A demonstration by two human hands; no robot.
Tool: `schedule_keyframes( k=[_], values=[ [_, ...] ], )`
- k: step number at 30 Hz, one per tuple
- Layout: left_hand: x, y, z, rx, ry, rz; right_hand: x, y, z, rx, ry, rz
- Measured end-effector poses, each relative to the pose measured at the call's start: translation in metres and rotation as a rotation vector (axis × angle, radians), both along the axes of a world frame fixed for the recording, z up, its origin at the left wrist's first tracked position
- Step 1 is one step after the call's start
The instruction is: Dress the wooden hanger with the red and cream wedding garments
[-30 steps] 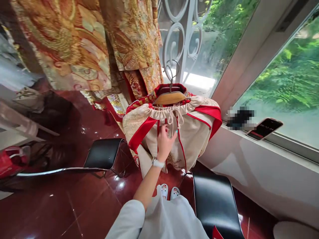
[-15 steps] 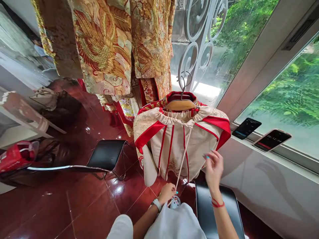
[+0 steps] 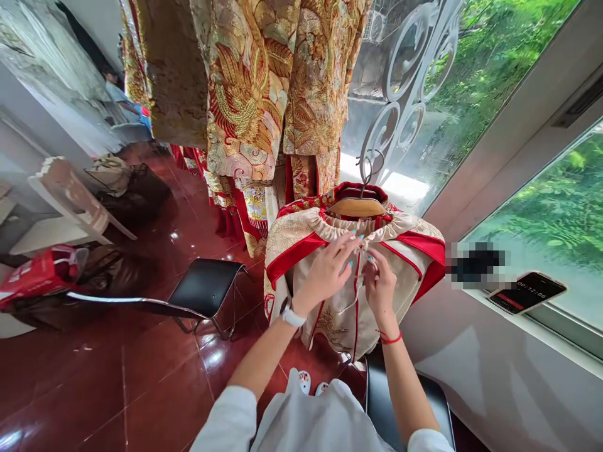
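A cream garment (image 3: 336,289) with red trim and a gathered neckline hangs on a wooden hanger (image 3: 358,208) in front of me. My left hand (image 3: 327,273) reaches across its front with fingers stretched out, the tips at the gathered neckline. Just right of it, my right hand (image 3: 379,285) pinches the pale drawstring at the front of the neckline. A loose length of drawstring (image 3: 351,302) curls down below my hands. The fingers partly hide where the cord leaves the fabric.
Gold-embroidered garments (image 3: 249,94) hang behind. A black chair (image 3: 207,285) stands at left, another black seat (image 3: 419,408) below right. On the windowsill lies a phone (image 3: 527,292) showing a timer, beside a blurred dark patch. A red bag (image 3: 38,276) rests at far left.
My left hand has risen from low on the cord to the neckline. The right hand has moved left and up to the cord, which no longer stretches straight down.
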State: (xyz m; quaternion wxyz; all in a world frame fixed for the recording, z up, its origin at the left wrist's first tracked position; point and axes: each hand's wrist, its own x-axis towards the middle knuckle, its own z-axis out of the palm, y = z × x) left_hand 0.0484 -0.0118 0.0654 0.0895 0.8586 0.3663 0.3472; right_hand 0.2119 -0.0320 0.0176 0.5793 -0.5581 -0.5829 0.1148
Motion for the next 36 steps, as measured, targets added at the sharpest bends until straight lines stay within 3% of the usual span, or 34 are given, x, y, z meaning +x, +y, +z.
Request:
schedule_keyframes(
  k=[1, 3, 5, 7, 9, 11, 13, 15, 16, 18, 20, 23, 25, 27, 29, 33, 36],
  values=[
    [0.003, 0.008, 0.007, 0.043, 0.071, 0.012, 0.008, -0.01, -0.007, -0.051, -0.007, 0.022],
    [0.008, 0.011, 0.003, 0.072, 0.158, 0.038, 0.031, -0.028, -0.025, -0.19, -0.025, 0.077],
    [0.008, 0.0, -0.02, 0.061, 0.148, 0.059, 0.057, -0.044, -0.04, -0.283, -0.059, 0.091],
    [0.004, -0.019, -0.054, -0.002, 0.135, 0.067, 0.074, -0.055, -0.047, -0.277, -0.039, -0.04],
    [-0.002, -0.041, -0.09, -0.122, 0.233, 0.036, 0.074, -0.06, -0.041, -0.191, 0.064, -0.213],
    [-0.008, -0.063, -0.123, -0.263, 0.406, -0.072, 0.054, -0.056, -0.024, -0.099, 0.163, -0.24],
    [-0.015, -0.082, -0.146, -0.402, 0.563, -0.219, 0.025, -0.043, -0.004, -0.069, 0.176, -0.076],
    [-0.02, -0.094, -0.152, -0.536, 0.653, -0.36, -0.001, -0.024, 0.009, -0.11, 0.124, 0.107],
    [-0.021, -0.096, -0.147, -0.578, 0.663, -0.406, -0.01, -0.013, 0.011, -0.12, 0.096, 0.136],
    [-0.02, -0.089, -0.119, -0.555, 0.599, -0.397, -0.018, 0.009, 0.01, -0.083, 0.059, 0.044],
    [-0.011, -0.068, -0.073, -0.377, 0.433, -0.239, -0.017, 0.024, 0.004, -0.01, 0.05, -0.106],
    [0.011, -0.019, -0.003, -0.079, 0.133, 0.019, -0.014, 0.035, -0.004, 0.064, 0.07, -0.183],
    [0.024, 0.014, 0.023, 0.075, 0.116, 0.173, -0.016, 0.037, -0.006, 0.077, 0.086, -0.185],
    [0.032, 0.037, 0.03, 0.151, 0.204, 0.242, -0.019, 0.038, -0.006, 0.064, 0.108, -0.207],
    [0.033, 0.049, 0.024, 0.177, 0.297, 0.223, -0.021, 0.04, -0.006, 0.018, 0.205, -0.201],
    [0.026, 0.047, 0.011, 0.198, 0.34, 0.162, -0.017, 0.042, -0.003, -0.073, 0.525, -0.036],
    [0.024, 0.039, 0.011, 0.194, 0.341, 0.139, -0.014, 0.037, 0.0, -0.057, 0.565, -0.009]
  ],
)
